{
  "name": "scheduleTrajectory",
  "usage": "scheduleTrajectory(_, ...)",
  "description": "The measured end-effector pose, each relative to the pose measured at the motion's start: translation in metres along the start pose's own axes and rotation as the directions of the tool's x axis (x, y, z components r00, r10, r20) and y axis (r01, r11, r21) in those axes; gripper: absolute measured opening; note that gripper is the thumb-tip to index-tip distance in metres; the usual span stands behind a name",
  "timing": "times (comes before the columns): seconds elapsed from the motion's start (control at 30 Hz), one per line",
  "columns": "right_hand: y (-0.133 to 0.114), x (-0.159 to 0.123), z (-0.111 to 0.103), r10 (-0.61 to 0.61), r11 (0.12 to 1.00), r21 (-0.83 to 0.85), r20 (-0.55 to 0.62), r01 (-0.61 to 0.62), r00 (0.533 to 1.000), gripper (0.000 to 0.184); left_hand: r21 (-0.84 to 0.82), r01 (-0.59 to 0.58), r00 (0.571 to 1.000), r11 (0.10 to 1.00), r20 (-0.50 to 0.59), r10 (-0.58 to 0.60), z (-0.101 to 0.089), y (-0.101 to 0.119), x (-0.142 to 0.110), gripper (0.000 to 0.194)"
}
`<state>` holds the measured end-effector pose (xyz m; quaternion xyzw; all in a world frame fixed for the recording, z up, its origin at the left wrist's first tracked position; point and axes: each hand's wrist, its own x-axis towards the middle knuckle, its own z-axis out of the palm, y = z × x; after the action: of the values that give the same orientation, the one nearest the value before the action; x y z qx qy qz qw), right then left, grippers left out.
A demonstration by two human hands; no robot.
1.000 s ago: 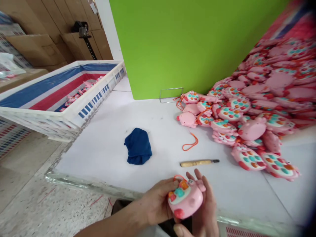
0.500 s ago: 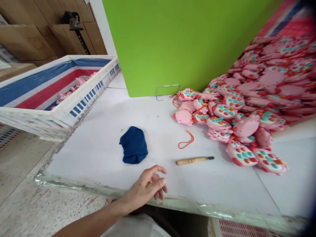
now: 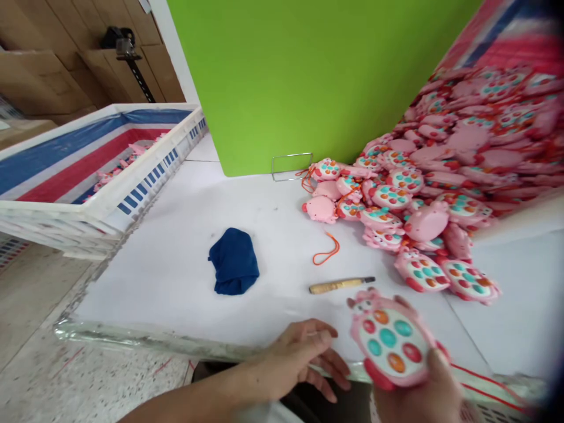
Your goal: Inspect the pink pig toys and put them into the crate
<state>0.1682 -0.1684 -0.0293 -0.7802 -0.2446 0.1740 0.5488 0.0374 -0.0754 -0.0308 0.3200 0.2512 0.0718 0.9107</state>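
At the front edge of the table, my right hand (image 3: 420, 396) grips a pink animal-shaped pop toy (image 3: 390, 341) with round turquoise, red and orange buttons facing up. A red cord (image 3: 489, 385) trails from it to the right. My left hand (image 3: 308, 355) is just left of the toy, fingers apart and holding nothing. Beyond the hands lies a wooden-handled tool (image 3: 341, 285) with a short dark tip. An orange cord loop (image 3: 326, 249) rests behind that tool. To the left sits a folded dark blue cloth (image 3: 234, 261).
Many more pink toys (image 3: 392, 197) are heaped at the right and back. A green panel (image 3: 308, 82) stands behind, with a wire frame (image 3: 291, 167) at its foot. At left is a white crate (image 3: 106, 211) with a striped lining and toys inside.
My right hand has come into view at the lower right, gripping a pink toy. My left hand has moved right towards it. The view has shifted slightly.
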Motion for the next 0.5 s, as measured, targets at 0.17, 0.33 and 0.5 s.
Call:
scheduleTrajectory(0.17, 0.019, -0.026, 0.042, 0.188, 0.942, 0.264, 0.095, -0.207, 0.978, 0.053, -0.047, -0.162, 0.978, 0.986, -0.14, 0.154, 0.008, 0.013, 0.011, 0.049)
scheduleTrajectory(0.33, 0.014, -0.032, 0.028, 0.22, 0.937, 0.218, 0.243, -0.274, 0.945, 0.044, 0.149, -0.202, 0.95, 0.968, -0.211, 0.23, -0.008, 0.025, 0.002, 0.049)
scheduleTrajectory(0.5, 0.002, -0.031, 0.026, 0.227, 0.915, 0.237, 0.366, -0.326, 0.902, 0.051, 0.306, -0.181, 0.945, 0.935, -0.209, 0.252, -0.019, 0.03, -0.003, 0.041)
